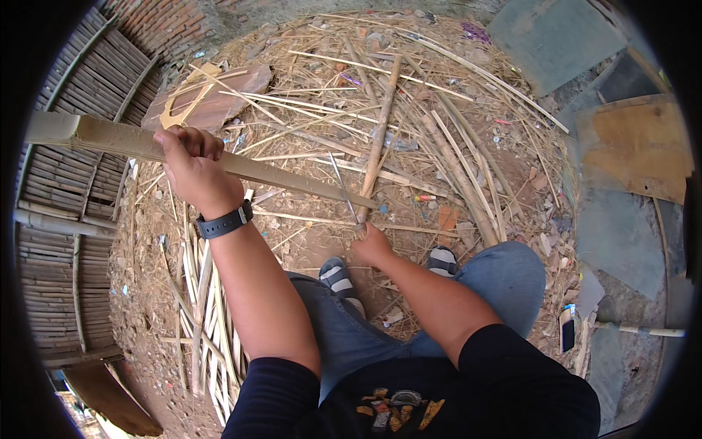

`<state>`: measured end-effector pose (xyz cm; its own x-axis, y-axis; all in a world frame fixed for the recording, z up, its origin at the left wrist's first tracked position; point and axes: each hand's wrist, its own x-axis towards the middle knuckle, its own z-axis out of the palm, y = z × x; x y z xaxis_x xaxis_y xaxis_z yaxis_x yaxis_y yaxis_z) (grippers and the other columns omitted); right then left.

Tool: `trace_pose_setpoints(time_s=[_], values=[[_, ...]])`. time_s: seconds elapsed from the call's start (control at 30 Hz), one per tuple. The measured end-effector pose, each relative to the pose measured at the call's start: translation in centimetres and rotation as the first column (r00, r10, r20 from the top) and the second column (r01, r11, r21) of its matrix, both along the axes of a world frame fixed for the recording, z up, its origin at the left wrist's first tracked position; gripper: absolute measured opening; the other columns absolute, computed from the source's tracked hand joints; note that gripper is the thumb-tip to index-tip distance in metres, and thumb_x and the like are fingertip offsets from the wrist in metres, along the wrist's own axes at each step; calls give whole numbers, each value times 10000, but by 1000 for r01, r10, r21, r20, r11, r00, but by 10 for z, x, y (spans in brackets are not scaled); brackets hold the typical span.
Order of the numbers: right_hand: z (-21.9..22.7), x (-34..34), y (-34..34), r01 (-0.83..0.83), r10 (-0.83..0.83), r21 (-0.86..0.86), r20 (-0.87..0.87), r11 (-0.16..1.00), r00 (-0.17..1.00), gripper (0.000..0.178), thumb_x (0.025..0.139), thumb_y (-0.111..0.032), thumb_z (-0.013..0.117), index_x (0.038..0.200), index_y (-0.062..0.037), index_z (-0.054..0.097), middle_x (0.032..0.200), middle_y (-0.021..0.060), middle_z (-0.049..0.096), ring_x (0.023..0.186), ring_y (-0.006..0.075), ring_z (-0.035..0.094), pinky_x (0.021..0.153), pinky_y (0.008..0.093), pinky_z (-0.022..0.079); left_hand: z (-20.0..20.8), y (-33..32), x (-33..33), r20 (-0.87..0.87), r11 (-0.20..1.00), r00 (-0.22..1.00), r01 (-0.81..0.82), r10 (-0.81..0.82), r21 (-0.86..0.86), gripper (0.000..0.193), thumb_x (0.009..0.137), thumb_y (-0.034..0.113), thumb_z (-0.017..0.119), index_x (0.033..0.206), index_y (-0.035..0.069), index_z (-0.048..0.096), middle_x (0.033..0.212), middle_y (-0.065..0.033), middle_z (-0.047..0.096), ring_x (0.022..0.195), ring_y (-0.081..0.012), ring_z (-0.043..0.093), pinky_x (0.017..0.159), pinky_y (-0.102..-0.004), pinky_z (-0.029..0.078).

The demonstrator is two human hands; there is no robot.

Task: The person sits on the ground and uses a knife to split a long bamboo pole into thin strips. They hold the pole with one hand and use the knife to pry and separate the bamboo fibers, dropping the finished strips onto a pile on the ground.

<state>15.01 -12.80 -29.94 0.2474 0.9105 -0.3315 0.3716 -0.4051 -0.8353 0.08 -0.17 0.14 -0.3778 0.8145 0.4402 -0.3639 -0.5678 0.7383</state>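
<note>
My left hand [196, 172], with a dark watch on its wrist, is closed around a long split bamboo piece [278, 175]. The bamboo slants from the far left down to a narrower end near the middle. My right hand [374, 247] grips a long-bladed knife [338, 174] by its handle, which the fingers mostly hide. Its thin blade points up and slightly left, crossing the bamboo near that narrow end; whether they touch I cannot tell. Just beyond my right hand lies a bamboo pole [383, 132].
Split bamboo strips [208, 322] are heaped by my left leg. More poles [461, 175] lie ahead among straw and rubble. A bamboo-slat wall [55, 278] stands left, a brown board [241, 88] lies far left, grey sheets [621, 234] and a phone [567, 333] at right.
</note>
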Motion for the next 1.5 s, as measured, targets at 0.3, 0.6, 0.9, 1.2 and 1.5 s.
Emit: trace_pose_setpoints(time_s=[0.3,0.6,0.9,1.2,1.5], values=[[8,-6,7,-25,26,86,-17,996,1000,610,739,-279,695,1260,5,552,1071,256,667,996,382,654,882,417,506,1,-1,13,-19,998,999,48,-48,42,338,1021,421,492,890,109,477,667,24,345,554,-90,296,517,-249,265],[5,-7,5,-45,49,57,-72,997,996,604,755,-265,705,1264,16,544,1078,261,661,1017,391,645,891,429,501,-1,2,2,18,999,1000,22,-23,26,374,1015,422,505,837,96,459,677,16,343,567,-101,310,527,-255,277],[-2,-2,4,-35,30,-66,-80,997,996,621,764,-269,715,1278,26,532,1114,270,649,1066,373,636,921,414,489,-1,0,1,12,1000,1000,3,-3,8,380,1014,425,505,834,94,457,668,18,347,565,-102,316,528,-258,282],[5,-13,8,-3,6,130,-25,991,1000,585,759,-259,699,1261,4,557,1092,262,658,1041,362,641,918,410,491,-1,0,7,0,998,999,43,-43,38,345,1017,427,497,898,105,469,673,21,346,561,-91,302,523,-240,273],[-43,-2,7,32,-28,35,-110,999,994,428,780,-213,680,1145,-10,587,795,148,657,606,249,652,573,381,528,-1,2,4,11,999,999,41,-41,33,352,1015,421,505,867,105,466,669,19,346,560,-95,310,515,-245,269]])
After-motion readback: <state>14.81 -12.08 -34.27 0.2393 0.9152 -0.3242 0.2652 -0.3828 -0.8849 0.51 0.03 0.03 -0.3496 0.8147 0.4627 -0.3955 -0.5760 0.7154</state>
